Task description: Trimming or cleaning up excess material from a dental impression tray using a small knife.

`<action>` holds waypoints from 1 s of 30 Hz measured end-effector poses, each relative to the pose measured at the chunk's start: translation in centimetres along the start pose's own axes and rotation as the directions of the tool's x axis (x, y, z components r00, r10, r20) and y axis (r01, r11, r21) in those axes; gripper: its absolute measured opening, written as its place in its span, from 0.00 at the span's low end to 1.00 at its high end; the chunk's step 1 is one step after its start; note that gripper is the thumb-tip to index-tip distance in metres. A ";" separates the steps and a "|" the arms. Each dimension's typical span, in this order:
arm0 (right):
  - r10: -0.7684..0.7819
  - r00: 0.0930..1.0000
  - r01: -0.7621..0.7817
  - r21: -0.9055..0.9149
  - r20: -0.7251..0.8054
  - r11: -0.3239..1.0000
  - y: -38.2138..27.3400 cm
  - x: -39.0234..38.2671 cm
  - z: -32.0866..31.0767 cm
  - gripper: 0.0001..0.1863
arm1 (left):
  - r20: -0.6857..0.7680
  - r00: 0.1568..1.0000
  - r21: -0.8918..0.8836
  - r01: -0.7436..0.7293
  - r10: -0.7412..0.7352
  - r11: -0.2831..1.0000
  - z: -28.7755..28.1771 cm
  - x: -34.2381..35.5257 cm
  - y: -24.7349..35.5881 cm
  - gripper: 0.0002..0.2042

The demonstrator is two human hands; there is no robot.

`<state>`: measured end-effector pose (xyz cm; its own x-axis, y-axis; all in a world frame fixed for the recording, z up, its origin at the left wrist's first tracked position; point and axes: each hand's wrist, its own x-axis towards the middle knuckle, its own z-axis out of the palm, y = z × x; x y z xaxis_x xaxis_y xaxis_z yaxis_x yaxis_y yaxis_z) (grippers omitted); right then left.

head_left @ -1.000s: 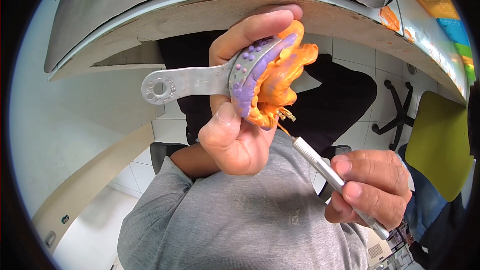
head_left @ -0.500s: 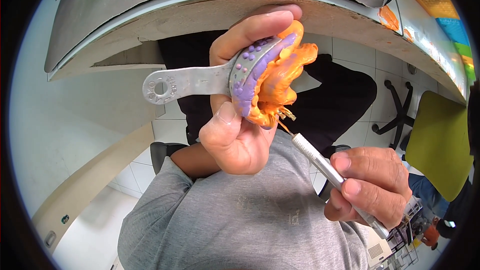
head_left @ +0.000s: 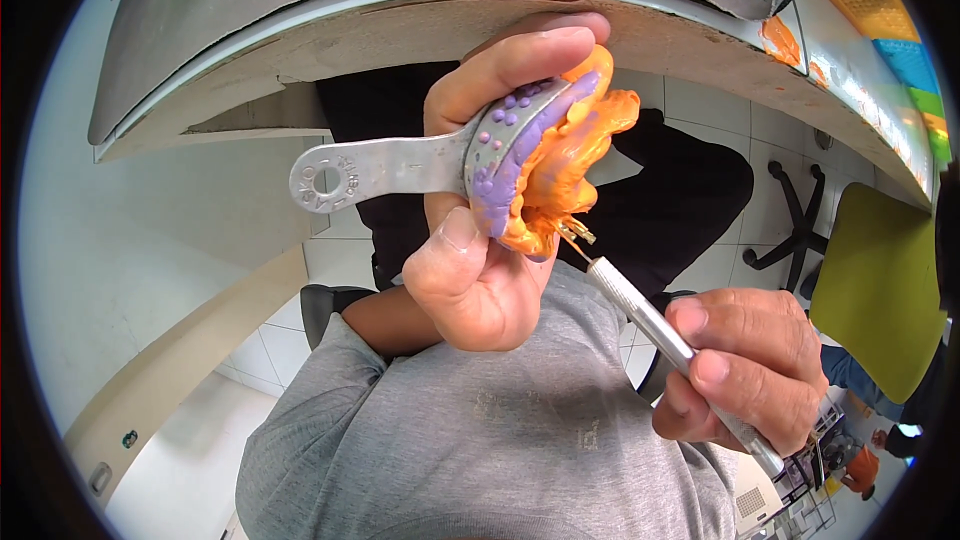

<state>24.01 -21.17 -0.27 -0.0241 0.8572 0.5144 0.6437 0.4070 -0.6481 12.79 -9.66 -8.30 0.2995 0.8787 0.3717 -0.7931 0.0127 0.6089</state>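
"Anything changed?"
"The tray (head_left: 395, 166), gripped in the left hand (head_left: 490, 292) before the desk (head_left: 330, 50), has shifted slightly right. The right hand (head_left: 752, 365) pinches the tool (head_left: 640, 313)."
"Where's it end?"
"Hard to make out near the gold pins (head_left: 584, 235)."

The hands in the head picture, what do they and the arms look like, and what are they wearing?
Each grip is a bare hand, left hand and right hand: five-fingered kind, no gloves or rings showing. A plain grey sleeve leaves the left forearm bare; the right forearm is hidden.
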 end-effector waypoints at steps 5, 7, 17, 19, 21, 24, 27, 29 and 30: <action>0.000 1.000 0.000 -0.010 -0.001 1.000 0.2 -0.2 0.0 0.16 | -0.045 0.998 -0.009 0.034 -0.034 0.999 0.3 0.0 0.2 0.35; -0.005 1.000 0.005 -0.006 -0.008 1.000 0.2 -0.2 0.1 0.16 | -0.032 0.999 -0.029 0.027 -0.028 0.999 0.3 0.0 0.2 0.35; -0.010 1.000 0.010 -0.018 0.012 1.000 0.3 -0.1 0.1 0.15 | 0.040 0.999 0.005 -0.019 0.019 1.000 -0.4 0.0 -0.2 0.35; -0.010 1.000 0.010 0.014 0.003 1.000 0.2 -0.1 -0.1 0.15 | 0.050 0.998 0.027 -0.028 0.027 0.999 -0.5 0.1 -0.1 0.36; -0.017 1.000 0.017 0.003 -0.015 1.000 0.4 -0.2 0.2 0.15 | 0.051 0.998 0.018 -0.028 0.027 0.999 -0.5 0.1 -0.3 0.36; -0.034 0.999 0.034 0.001 -0.042 0.999 0.7 -0.2 0.4 0.15 | 0.049 0.999 0.006 -0.021 0.020 1.000 -0.4 0.0 -0.2 0.36; -0.040 0.998 0.040 0.010 -0.043 0.999 0.6 -0.2 0.3 0.15 | 0.044 0.999 -0.006 -0.004 0.004 1.000 -0.4 -0.1 -0.1 0.35; -0.038 0.999 0.039 0.014 -0.033 0.999 0.6 -0.1 0.2 0.15 | 0.039 0.999 -0.012 0.003 -0.003 1.000 -0.5 -0.1 -0.1 0.35; -0.034 0.999 0.034 0.010 -0.011 0.999 0.6 0.0 0.1 0.16 | 0.048 0.999 -0.015 -0.002 0.002 1.000 -0.6 -0.1 -0.1 0.36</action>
<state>24.30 -20.93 -0.73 -0.0374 0.8396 0.5419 0.6351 0.4387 -0.6358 12.57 -9.48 -8.80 0.3229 0.8546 0.4067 -0.8015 0.0184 0.5977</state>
